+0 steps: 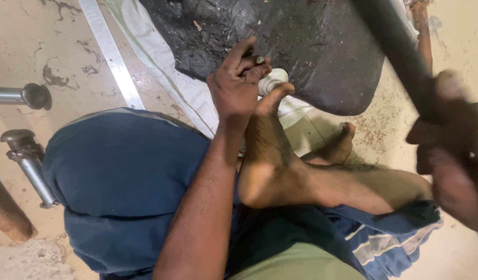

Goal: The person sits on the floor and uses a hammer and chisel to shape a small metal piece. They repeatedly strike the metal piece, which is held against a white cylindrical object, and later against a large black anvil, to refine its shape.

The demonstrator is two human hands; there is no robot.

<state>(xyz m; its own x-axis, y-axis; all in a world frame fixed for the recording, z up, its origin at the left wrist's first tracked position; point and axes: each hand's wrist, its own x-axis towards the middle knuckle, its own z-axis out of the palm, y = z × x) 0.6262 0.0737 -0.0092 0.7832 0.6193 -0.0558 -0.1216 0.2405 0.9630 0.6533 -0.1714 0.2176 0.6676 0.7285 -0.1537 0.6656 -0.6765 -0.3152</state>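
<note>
We see the left hand (pixel 238 85) at the middle of the view, fingers curled and pinching a small white turned piece (pixel 272 81) against the near edge of a black block (pixel 280 46). The big toe of a bare foot (pixel 270 150) presses on the same piece from the near side. The piece is mostly hidden; its long axis seems to run from the fingers out to the right, its ridged end pointing right, though we cannot be sure. The right hand (pixel 451 155), blurred at the right edge, is closed around a dark rod (pixel 399 52) that slants up and left, far from us. On the floor (pixel 21 46) at left lie metal pipes (pixel 26 161).
</note>
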